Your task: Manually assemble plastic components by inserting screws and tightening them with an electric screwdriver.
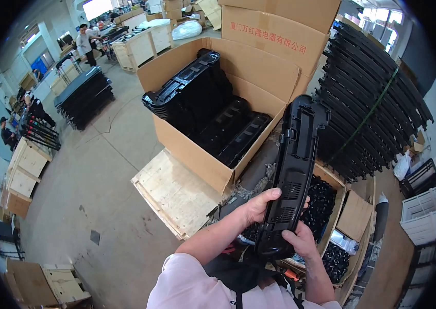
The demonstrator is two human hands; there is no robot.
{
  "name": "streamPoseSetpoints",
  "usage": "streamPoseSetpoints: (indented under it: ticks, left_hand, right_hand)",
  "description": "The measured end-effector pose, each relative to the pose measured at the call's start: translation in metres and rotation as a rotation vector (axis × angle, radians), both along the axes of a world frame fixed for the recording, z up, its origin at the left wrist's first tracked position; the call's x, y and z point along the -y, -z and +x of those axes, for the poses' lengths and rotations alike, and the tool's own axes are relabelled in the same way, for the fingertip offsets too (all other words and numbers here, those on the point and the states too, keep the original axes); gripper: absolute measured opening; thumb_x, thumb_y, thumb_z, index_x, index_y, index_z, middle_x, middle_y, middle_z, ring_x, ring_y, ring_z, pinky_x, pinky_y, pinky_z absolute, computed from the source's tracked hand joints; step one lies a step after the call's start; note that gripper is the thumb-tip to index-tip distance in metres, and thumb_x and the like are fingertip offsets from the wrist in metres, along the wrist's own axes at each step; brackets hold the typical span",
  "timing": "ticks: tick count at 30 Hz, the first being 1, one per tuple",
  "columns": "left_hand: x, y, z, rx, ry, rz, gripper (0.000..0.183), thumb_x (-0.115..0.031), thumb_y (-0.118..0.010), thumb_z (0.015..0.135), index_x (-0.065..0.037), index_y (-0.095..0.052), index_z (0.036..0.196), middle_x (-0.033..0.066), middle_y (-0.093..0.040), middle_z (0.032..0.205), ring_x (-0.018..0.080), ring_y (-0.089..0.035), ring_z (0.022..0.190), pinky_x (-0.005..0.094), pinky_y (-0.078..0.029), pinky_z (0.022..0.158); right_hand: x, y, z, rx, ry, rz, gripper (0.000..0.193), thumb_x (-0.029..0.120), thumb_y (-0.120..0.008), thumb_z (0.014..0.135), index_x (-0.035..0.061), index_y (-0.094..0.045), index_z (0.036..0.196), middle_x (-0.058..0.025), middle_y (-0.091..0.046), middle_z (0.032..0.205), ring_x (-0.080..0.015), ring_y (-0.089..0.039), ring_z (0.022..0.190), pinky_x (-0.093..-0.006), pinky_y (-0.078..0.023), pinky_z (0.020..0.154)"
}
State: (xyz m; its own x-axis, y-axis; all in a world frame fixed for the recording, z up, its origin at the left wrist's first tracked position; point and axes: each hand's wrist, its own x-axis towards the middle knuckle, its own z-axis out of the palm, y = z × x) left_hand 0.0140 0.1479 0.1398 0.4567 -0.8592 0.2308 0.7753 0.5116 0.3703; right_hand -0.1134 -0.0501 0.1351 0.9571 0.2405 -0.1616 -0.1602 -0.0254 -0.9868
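Between my two hands a long black plastic housing (292,170) is held up at a tilt, its far end pointing away from me. It has vent slots near my hands and a rectangular recess toward the far end. My left hand (260,207) grips its left edge, thumb on top. Lower down on the right edge, my right hand (300,240) is closed on it, thumb pressed on its face. Beyond, to the left, an open cardboard box (192,158) contains glossy black plastic housings (202,100), some stacked and others lying lower inside.
A tall strapped stack of black plastic parts (367,103) stands at right. Below it, trays hold small black parts (323,206). A wooden crate (174,190) supports the box's near side. A white basket (421,216) is at far right. Several people are at the far left.
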Motion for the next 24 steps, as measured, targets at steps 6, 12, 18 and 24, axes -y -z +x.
streamPoseSetpoints:
  ticks: [6, 12, 18, 24]
  left_hand:
    - [-0.033, 0.025, 0.043, 0.506, -0.574, 0.815, 0.062, -0.043, -0.062, 0.104, 0.002, -0.05, 0.145, 0.0139, -0.064, 0.132, 0.0238, -0.065, 0.115, 0.0376, -0.052, 0.101]
    - [-0.08, -0.006, 0.074, 1.142, -1.127, 1.081, 0.071, -0.027, -0.08, 0.089, 0.0, -0.047, 0.145, 0.0245, -0.055, 0.139, 0.0374, -0.056, 0.128, 0.0432, -0.047, 0.109]
    - [-0.122, -0.107, 0.102, 2.079, -1.004, 0.907, 0.086, -0.033, -0.088, 0.072, -0.009, -0.051, 0.146, 0.0159, -0.05, 0.149, 0.0365, -0.04, 0.145, 0.0515, -0.028, 0.125]
    - [-0.11, -0.049, 0.114, 2.193, -0.538, 0.976, 0.048, -0.037, -0.083, 0.079, -0.007, -0.064, 0.111, 0.0082, -0.065, 0.1, 0.0288, -0.063, 0.104, 0.0413, -0.046, 0.095]
  right_hand:
    - [-0.044, -0.007, 0.05, -0.129, 0.268, 0.045, 0.039, 0.01, -0.065, 0.099, -0.002, -0.058, 0.135, -0.0062, -0.07, 0.123, -0.0151, -0.065, 0.11, -0.0329, -0.051, 0.1]
    - [-0.028, -0.007, 0.082, -0.116, 0.259, -0.109, 0.033, 0.006, -0.065, 0.098, -0.0033, -0.06, 0.129, -0.0067, -0.07, 0.122, -0.0162, -0.064, 0.109, -0.0342, -0.05, 0.1]
    - [0.006, -0.109, 0.091, 0.049, -0.048, -1.058, 0.026, 0.026, -0.074, 0.084, 0.0064, -0.067, 0.1, -0.0222, -0.068, 0.083, -0.0405, -0.069, 0.082, -0.0459, -0.054, 0.073]
    - [-0.01, -0.146, 0.101, 0.077, -0.57, -1.286, 0.029, 0.032, -0.075, 0.085, 0.0078, -0.067, 0.1, -0.0206, -0.066, 0.076, -0.042, -0.067, 0.076, -0.0485, -0.051, 0.068]
